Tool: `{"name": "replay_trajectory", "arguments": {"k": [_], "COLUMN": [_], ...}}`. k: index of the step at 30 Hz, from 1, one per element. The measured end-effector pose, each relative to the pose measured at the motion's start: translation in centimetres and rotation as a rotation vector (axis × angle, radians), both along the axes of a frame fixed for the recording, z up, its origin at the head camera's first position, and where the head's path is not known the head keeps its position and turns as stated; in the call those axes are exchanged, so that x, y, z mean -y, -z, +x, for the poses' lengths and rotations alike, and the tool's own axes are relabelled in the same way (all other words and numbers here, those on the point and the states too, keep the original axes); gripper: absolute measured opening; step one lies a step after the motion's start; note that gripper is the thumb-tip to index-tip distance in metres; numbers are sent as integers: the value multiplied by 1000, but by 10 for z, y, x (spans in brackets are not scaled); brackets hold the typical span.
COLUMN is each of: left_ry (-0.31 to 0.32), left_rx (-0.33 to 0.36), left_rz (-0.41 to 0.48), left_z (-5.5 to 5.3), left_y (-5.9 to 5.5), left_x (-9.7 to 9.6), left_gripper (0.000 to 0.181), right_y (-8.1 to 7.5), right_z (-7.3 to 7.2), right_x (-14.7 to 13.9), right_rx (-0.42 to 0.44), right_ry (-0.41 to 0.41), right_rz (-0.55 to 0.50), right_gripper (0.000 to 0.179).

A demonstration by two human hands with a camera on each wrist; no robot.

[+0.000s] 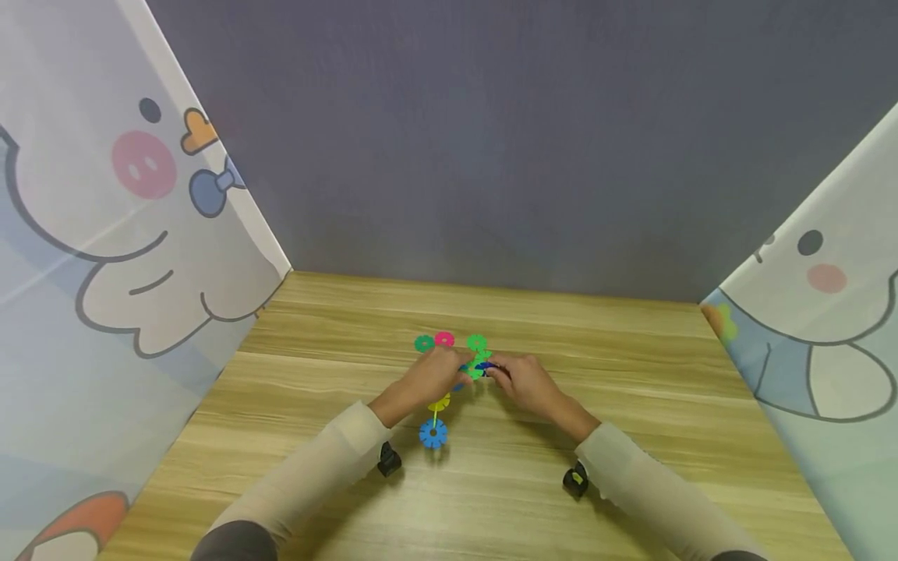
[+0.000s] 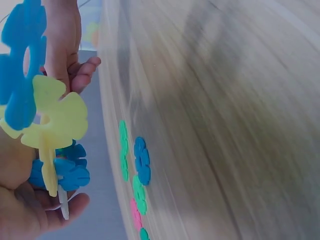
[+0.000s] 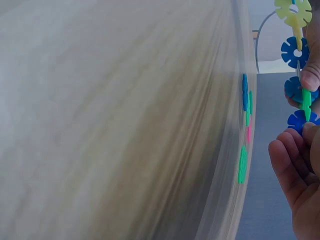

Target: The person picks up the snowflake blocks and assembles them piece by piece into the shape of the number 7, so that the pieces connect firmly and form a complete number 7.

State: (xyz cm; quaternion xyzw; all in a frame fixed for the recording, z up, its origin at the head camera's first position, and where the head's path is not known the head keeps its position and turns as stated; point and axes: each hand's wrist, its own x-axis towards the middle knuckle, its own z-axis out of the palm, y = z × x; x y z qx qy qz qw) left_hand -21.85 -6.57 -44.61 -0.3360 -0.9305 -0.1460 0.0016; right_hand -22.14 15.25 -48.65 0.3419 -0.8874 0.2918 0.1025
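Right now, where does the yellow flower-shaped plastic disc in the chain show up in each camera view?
Head: yellow flower-shaped plastic disc, centre, just below the left hand.
Left wrist: left side, large and close.
Right wrist: top right corner.
Shared landmark: loose pink plastic disc on the wooden table.

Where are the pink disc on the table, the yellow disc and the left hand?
pink disc (image 1: 444,339), head view, its ring.
yellow disc (image 2: 60,117), left wrist view, a broad petal.
left hand (image 1: 436,374), head view, back of the hand.
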Motion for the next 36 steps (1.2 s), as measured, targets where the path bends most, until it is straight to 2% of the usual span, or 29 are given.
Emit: {"name": "replay_trajectory", "arguments": {"k": [5,12,15,18,24,33,36], "left_ry": [9,-34,-52,-63,-65,-62,-57], "left_rx": [-7,91,89,81,67,48,48], "left_rz": [2,15,9,-9,-27,-25,-24], "left_z": [1,0,0,1,3,3,3], "left_y": [0,1,3,2,2,2,0], "left_x": [3,8,12,16,20,22,22], "left_gripper": [48,54,52,49,49,49,49], "right_y": [1,-5,-9,-9,-3,2,4], "right_z": [1,0,-4,-11,-28,-41,-43], "right_x": [2,1,-1,-5,-11,1,6], "right_rx": [14,73,133,154,240,308,300], "right_ry": [-3,-5,0,22,125,153,178], "right_rz": [-5,69,89,105,90,161,189], "right_gripper": [11,6,13,20,21,35,38]}}
